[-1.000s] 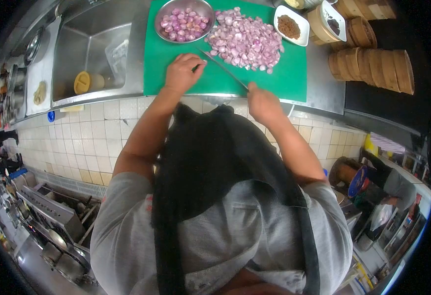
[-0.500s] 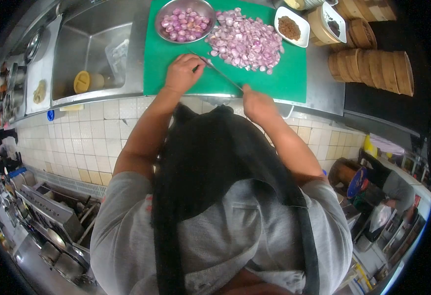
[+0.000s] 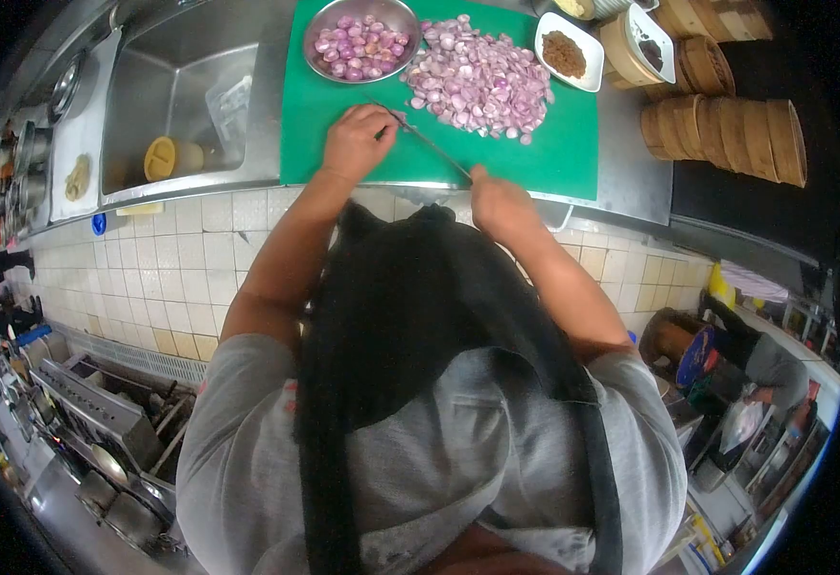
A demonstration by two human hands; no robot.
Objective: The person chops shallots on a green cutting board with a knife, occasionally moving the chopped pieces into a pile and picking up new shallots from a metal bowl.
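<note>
My right hand [image 3: 503, 206] is wrapped round the handle of a knife [image 3: 427, 142], whose blade slants up and left over the green cutting board [image 3: 559, 172]. At the blade's far end my left hand [image 3: 358, 140] is closed, fingers bent, on a small shallot piece [image 3: 399, 116] mostly hidden by the fingertips. Above the knife lies a wide pile of sliced shallots [image 3: 482, 77]. A metal bowl [image 3: 318, 70] of whole peeled shallots stands at the board's upper left.
A white dish [image 3: 585, 81] of brown paste stands right of the pile. Bamboo steamers [image 3: 727, 139] stand farther right. Left is a steel sink [image 3: 166, 91] with a yellow-lidded container [image 3: 161, 158]. Another person [image 3: 775, 369] is at the lower right.
My right hand and the knife handle have shifted very slightly left. My left hand has hardly moved. At the lower right, the other person's arm has moved a little.
</note>
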